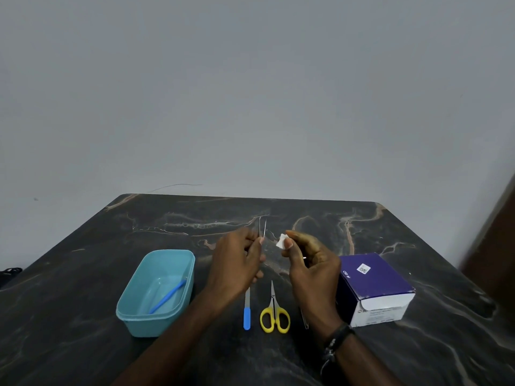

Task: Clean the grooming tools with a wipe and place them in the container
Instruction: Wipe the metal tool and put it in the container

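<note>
We see two bare hands raised above the dark marbled table point(83, 274), and we take the teal container point(131, 320) as our landmark. Well to the right of the container, the left hand point(237, 263) pinches a pair of metal tweezers point(262, 227) between curled fingers, tips pointing up and away. Just beyond it to the right, the right hand point(312, 263) pinches a small folded white wipe point(282, 242) between thumb and fingertips; wipe and tweezers are near but apart. Inside the container lies a blue tool point(168, 296), tilted against its bottom. On the table right of the container lie a blue-handled file point(247, 313), then yellow-handled scissors point(274, 316), then a thin metal tool point(305, 320) partly hidden by the right wrist. Farthest right stands a purple and white box point(373, 288).
</note>
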Motion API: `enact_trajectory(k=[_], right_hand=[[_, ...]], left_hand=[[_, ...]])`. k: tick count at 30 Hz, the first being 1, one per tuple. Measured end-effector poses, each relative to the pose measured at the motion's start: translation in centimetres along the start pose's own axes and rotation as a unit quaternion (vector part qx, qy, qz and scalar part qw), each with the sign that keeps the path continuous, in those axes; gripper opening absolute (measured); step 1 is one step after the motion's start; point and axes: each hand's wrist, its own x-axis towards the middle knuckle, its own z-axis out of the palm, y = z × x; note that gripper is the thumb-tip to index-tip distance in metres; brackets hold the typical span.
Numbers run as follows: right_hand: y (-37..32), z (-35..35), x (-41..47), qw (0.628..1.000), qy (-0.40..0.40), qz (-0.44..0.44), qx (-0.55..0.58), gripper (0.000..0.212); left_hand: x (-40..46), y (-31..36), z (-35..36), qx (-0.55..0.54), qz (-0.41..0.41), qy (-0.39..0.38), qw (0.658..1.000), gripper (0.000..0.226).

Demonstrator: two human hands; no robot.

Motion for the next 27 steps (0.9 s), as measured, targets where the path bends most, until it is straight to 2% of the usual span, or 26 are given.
enact_trajectory(k=[2,5,8,19,27], right_hand=[[0.2,-0.1,0.1,1.0,0.001,0.007,-0.001,0.027],[0.5,-0.2,0.4,1.0,0.008,0.022,-0.002,0.024],[0.7,-0.3,0.6,0.999,0.015,0.031,0.007,0.021],[0.6,-0.3,0.7,0.997,-0.002,0.077,0.012,0.02],[0.6,-0.1,0.7,0.994,0.0,0.106,0.029,0.015]], left_hand=[[-0.1,-0.7,0.6,-0.09,-0.009,-0.014,0.996,0.005],[-0.5,-1.5,1.1,-0.173,-0.018,-0.021,0.985,0.014],[-1.0,-2.0,1.2,-0.211,-0.019,-0.028,0.977,0.021],[-1.7,-2.8,1.4,-0.201,0.009,-0.046,0.979,0.025],[-1.9,-3.3,1.6,-0.141,0.021,-0.046,0.989,0.024]])
